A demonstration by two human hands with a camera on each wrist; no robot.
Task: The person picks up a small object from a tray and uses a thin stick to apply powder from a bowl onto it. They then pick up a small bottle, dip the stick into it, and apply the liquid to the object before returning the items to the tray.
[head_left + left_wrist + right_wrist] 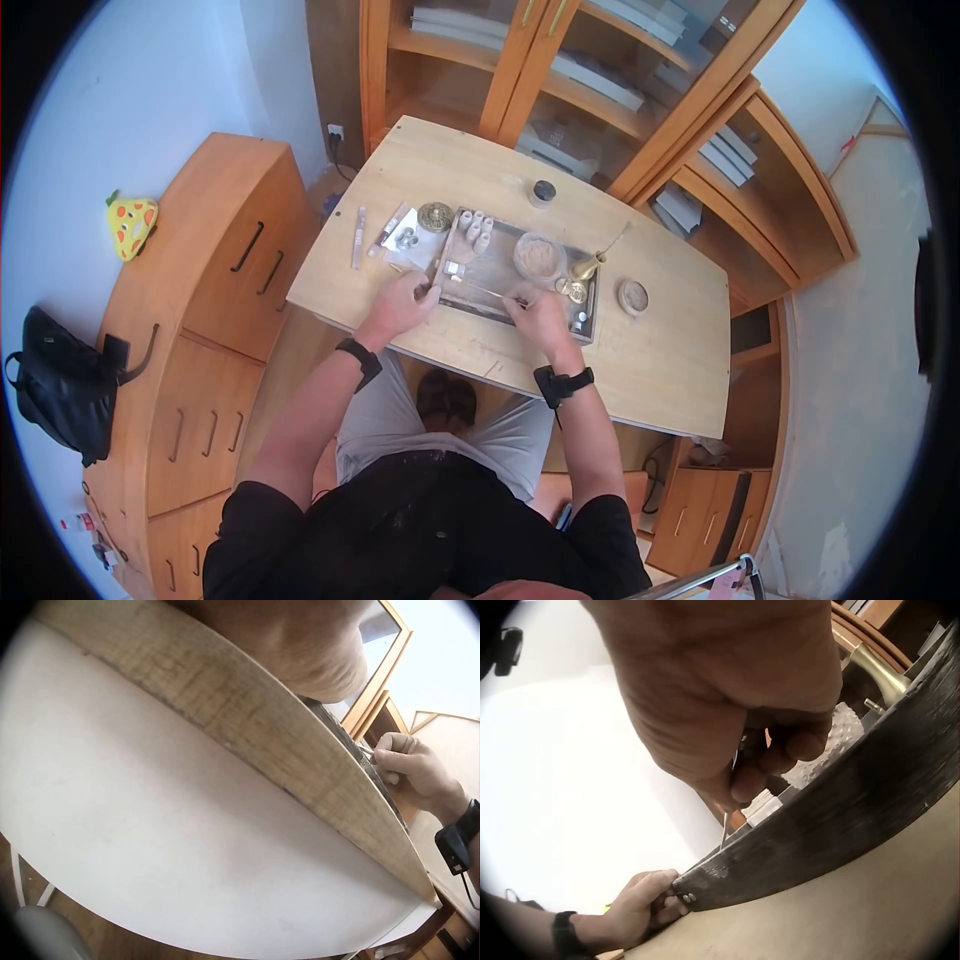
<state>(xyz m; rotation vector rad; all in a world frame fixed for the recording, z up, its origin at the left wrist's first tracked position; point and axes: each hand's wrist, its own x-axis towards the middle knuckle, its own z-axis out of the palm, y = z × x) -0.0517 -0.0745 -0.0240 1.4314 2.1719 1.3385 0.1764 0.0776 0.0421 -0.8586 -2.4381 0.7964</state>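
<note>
A dark rectangular tray (480, 306) lies near the front edge of the wooden table. At its left front corner my left hand (405, 303) curls its fingers, thumb tip on the tray's edge in the right wrist view. My right hand (540, 318) pinches a thin metal stick (725, 829) over the tray, its tip pointing left. Left of this hand sits a small white block (455, 269). Behind it stands a white studded bowl (840, 739) filled with pale powder. Beside the bowl are a brass vase (588, 266) and a gold openwork disc (573, 291).
Several small pale cylinders (476, 228) stand at the tray's back left. A patterned round brass piece (436, 216) and a white sheet (408, 238) with small metal pieces lie left of it. A dark-lidded jar (542, 193) stands behind, a round container (632, 296) to the right.
</note>
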